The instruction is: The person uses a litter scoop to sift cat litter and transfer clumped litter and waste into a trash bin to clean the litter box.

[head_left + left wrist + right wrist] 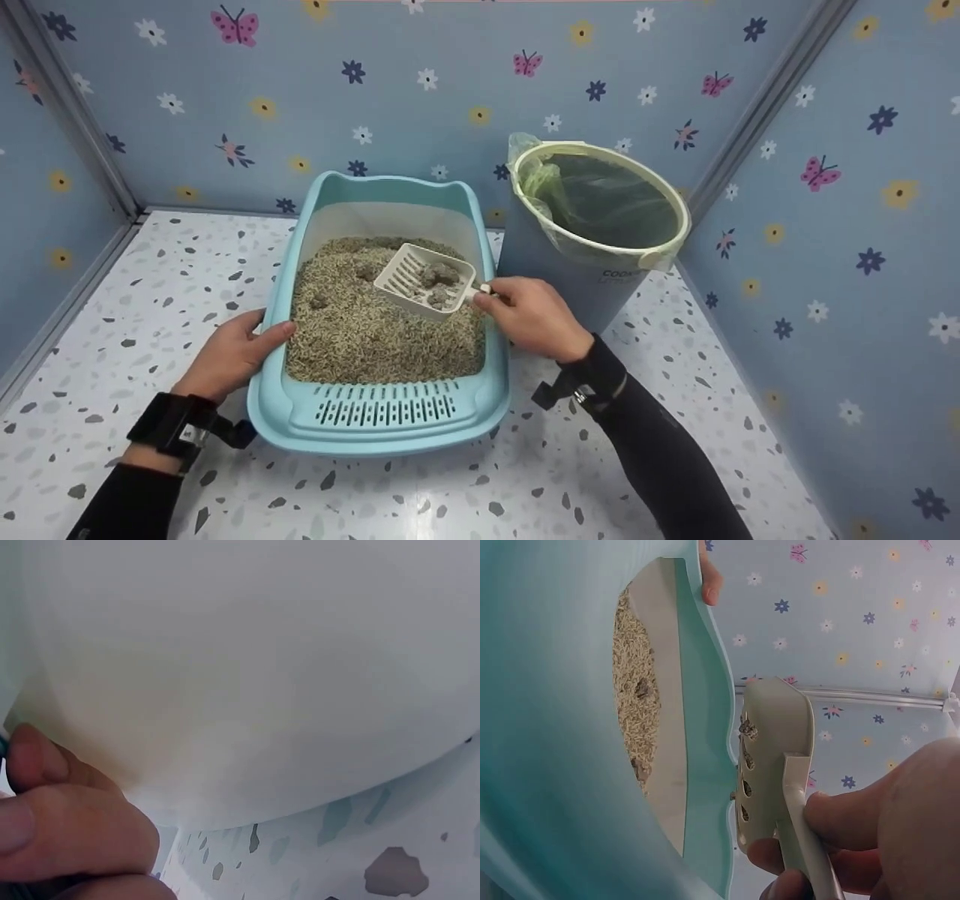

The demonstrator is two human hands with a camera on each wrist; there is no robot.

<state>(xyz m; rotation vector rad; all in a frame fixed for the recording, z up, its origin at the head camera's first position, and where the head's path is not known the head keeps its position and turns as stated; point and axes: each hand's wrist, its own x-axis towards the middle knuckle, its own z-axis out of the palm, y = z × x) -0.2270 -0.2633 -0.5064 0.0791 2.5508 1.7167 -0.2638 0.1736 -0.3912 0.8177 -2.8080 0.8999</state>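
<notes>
A light blue litter box point(375, 439) holds brown pellet litter point(360, 337) with a few dark clumps on its surface. My left hand point(225, 356) grips the box's left rim, thumb over the edge; the left wrist view shows its bent fingers point(82, 832) against the pale outer wall point(262, 690). My right hand point(540, 315) pinches the handle of a cream slotted litter scoop point(409, 304) above the right part of the litter. Several clumps point(439, 274) lie in the scoop. From the right wrist, the scoop point(772, 757) shows its underside, with bits of clump in its slots.
Right of the box stands a grey-blue trash bin point(555, 277) with a cream rim and a translucent greenish liner point(615, 195). Flower-patterned panels point(420, 90) rise behind and on both sides. The speckled white floor point(420, 495) extends around the box.
</notes>
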